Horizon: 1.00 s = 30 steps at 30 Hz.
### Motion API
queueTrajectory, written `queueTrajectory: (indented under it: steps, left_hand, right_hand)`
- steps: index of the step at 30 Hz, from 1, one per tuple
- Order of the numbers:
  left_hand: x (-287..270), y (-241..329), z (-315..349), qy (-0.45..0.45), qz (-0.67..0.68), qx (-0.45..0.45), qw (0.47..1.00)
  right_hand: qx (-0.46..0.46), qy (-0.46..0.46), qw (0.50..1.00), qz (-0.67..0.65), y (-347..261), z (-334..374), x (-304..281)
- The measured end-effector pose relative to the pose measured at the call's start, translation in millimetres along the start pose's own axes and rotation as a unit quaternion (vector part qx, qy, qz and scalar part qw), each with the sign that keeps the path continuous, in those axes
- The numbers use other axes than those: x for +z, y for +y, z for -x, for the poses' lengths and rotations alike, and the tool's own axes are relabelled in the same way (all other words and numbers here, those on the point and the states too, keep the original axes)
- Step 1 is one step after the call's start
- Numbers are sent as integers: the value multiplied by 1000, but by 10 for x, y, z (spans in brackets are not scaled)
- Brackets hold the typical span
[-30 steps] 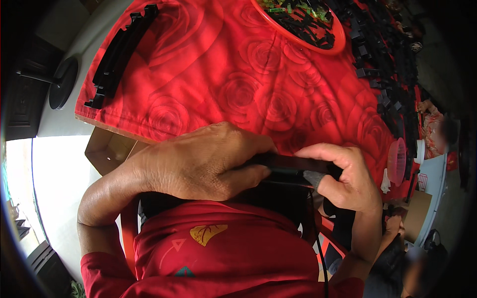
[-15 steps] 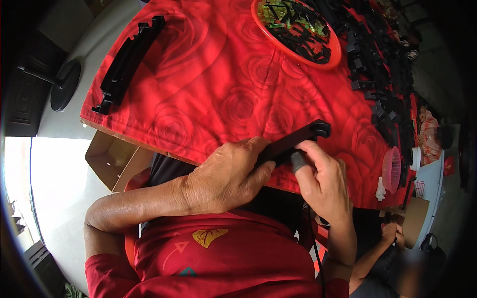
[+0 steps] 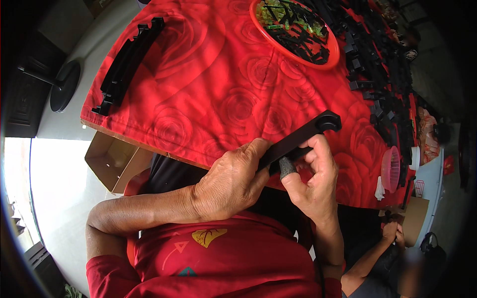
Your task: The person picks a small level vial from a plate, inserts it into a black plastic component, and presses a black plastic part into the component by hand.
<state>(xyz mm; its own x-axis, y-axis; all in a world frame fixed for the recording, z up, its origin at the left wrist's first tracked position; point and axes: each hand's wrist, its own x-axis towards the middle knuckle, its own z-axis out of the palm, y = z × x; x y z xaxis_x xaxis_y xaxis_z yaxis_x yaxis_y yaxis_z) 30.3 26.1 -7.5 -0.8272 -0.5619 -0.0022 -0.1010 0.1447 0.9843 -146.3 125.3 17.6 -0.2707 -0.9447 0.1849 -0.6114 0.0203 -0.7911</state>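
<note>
My left hand (image 3: 233,181) is wrapped round the near end of a long black plastic strip (image 3: 298,136), which slants up to the right over the table's front edge. A rounded notch shows at its far end. Beneath the strip, my right hand (image 3: 315,179) has its fingers bent against the underside, thumb and fingers closing on it. The right thumb wears a dark grey finger cover (image 3: 286,168). Whether some small part sits between the right fingertips is hidden by the strip.
Similar black strips (image 3: 126,67) lie at the table's left on the red rose-patterned cloth (image 3: 213,74). A red-orange basin (image 3: 332,59) holds black and yellow-green scraps. Many black parts (image 3: 380,94) heap along the right, near a pink bowl (image 3: 391,169). Another person's hands (image 3: 392,231) work at lower right.
The strip has shifted a little up and to the right, with my left hand moving along. My right hand has moved slightly left, its thumb now tucked further under the strip.
</note>
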Motion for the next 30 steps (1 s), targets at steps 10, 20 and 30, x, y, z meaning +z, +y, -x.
queueTrajectory:
  steps: [10,20,30]
  left_hand:
    - [-9,16,6,-28,-3,-12,1000]
    - [8,47,10,-29,9,-21,999]
    - [-45,-45,-35,-32,-2,56,998]
  right_hand:
    - [-18,12,1000,-9,11,18,10]
    - [0,-5,1000,-19,2,15,-26]
    - [34,-71,979,190,-235,-90,-108]
